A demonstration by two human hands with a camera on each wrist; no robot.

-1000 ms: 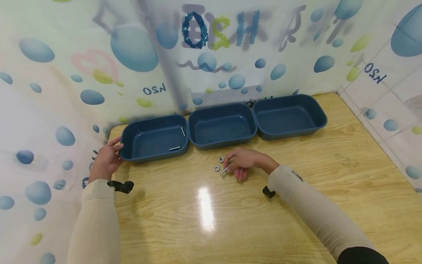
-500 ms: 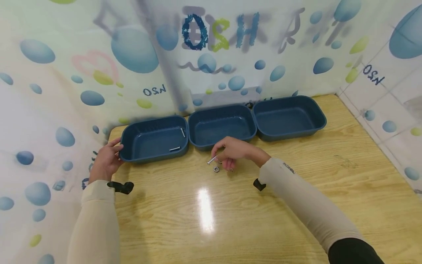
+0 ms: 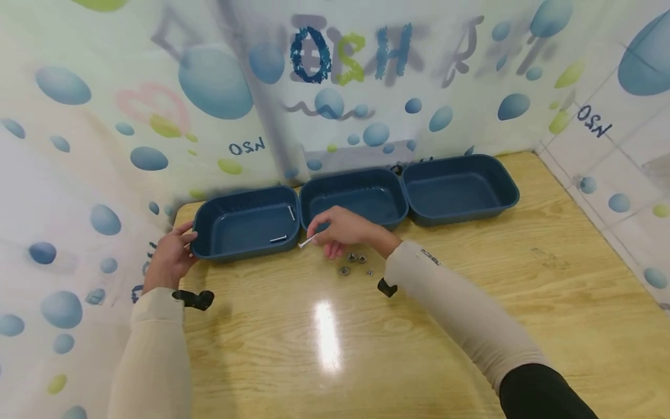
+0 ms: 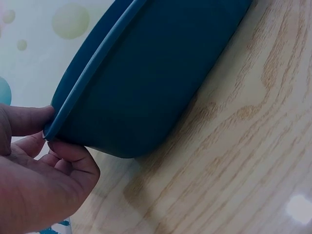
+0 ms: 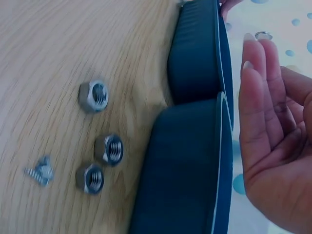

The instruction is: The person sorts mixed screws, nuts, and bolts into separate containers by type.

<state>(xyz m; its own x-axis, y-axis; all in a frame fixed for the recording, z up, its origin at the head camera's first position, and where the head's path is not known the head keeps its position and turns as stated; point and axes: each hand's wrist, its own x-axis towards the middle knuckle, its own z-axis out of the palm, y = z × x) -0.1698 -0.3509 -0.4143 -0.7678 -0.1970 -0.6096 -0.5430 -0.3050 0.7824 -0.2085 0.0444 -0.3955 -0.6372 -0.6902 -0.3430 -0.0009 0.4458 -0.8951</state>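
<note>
Three dark blue bins stand in a row at the back of the wooden table. My left hand [image 3: 184,240] grips the left rim of the left bin [image 3: 209,216], thumb on top and fingers underneath [image 4: 68,151]. Two bolts [image 3: 278,238] lie inside that bin [image 4: 146,73]. My right hand [image 3: 316,233] pinches a silver bolt [image 3: 306,241] just above the table, in front of the seam between the left and middle bins. The bolt's head [image 5: 263,35] shows past my fingertips [image 5: 256,63]. Three nuts [image 3: 352,257] [image 5: 93,95] and a small screw [image 3: 369,272] [image 5: 40,171] lie under my right wrist.
The middle bin [image 3: 387,216] and right bin [image 3: 505,201] look bare inside. A bubble-patterned curtain closes off the back and left, and a tiled wall stands at the right. Light glares off the wooden table [image 3: 324,331] near its middle.
My right hand picked the bolt up from beside the nuts and carried it left and back toward the left bin. My left hand stayed on the bin's rim.
</note>
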